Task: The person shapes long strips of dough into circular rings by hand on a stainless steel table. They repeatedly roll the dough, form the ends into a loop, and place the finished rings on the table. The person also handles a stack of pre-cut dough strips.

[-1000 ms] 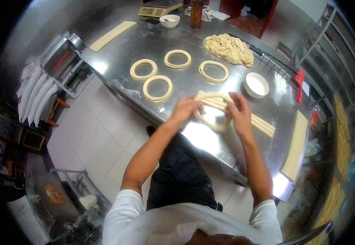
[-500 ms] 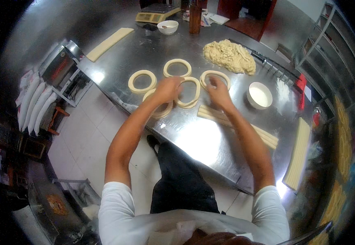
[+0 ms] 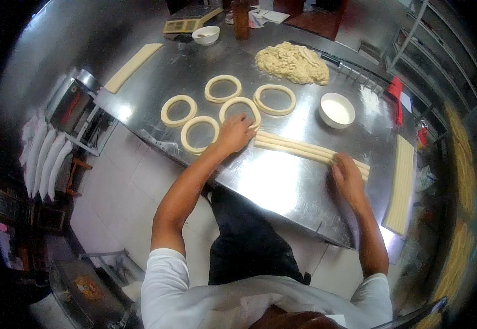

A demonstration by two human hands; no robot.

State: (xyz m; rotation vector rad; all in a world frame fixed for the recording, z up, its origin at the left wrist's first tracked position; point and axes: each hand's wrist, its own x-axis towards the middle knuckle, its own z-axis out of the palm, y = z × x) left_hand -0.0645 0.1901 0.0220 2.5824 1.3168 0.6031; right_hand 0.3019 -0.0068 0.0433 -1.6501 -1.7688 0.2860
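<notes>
While facing a steel bench above pale floor tiles, spotting dough strips toward the near edge, a dough mound by the far edge, a white bowl between! Over a dough ring beside the strips, with left hand loosely spread; at the strips, with right hand curled, no telling whether gripping.

Short white sleeves, black trousers

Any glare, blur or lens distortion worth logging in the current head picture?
Head view: white glare on the shiny steel table along its near side; fisheye curvature and black corners; blurry, yellowish patterned strips at the right rim; pale ring-shaped dough pieces reasonably clear.
</notes>
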